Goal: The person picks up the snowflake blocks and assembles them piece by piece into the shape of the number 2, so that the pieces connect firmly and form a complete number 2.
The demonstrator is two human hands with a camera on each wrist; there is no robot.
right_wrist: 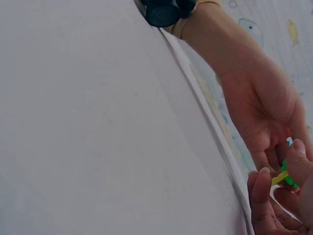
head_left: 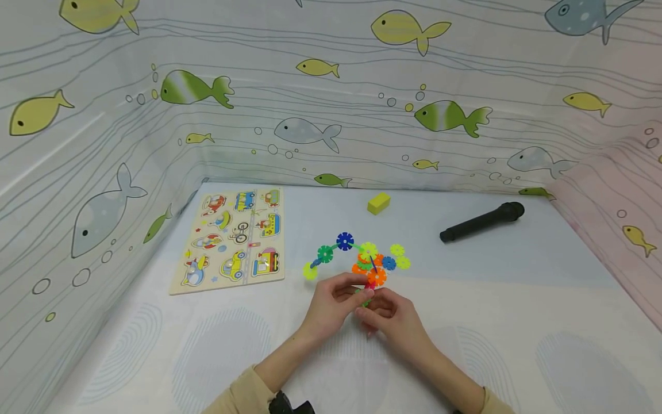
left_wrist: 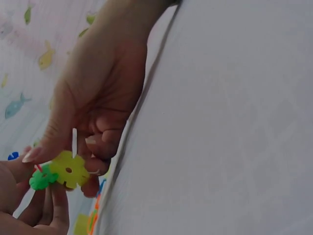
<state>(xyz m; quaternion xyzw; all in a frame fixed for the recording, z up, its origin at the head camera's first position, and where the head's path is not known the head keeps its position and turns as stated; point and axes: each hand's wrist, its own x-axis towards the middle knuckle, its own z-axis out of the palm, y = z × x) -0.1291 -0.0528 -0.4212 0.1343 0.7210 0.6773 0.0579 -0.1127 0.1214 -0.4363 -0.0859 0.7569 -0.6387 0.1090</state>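
Both hands meet over the table in the head view, close to a chain of colourful notched plastic building discs. My left hand pinches a green disc, which joins a pink piece at the near end of the chain. My right hand pinches a yellow disc, hidden from the head camera but shown by the left wrist view. The yellow disc's edge touches the green one; whether they interlock I cannot tell. Orange, blue and yellow discs of the assembly extend beyond the fingers.
A wooden picture puzzle board with vehicles lies at the left. Behind the discs sits a yellow block. At the right back lies a black microphone. Fish-patterned cloth walls enclose the table's back and sides.
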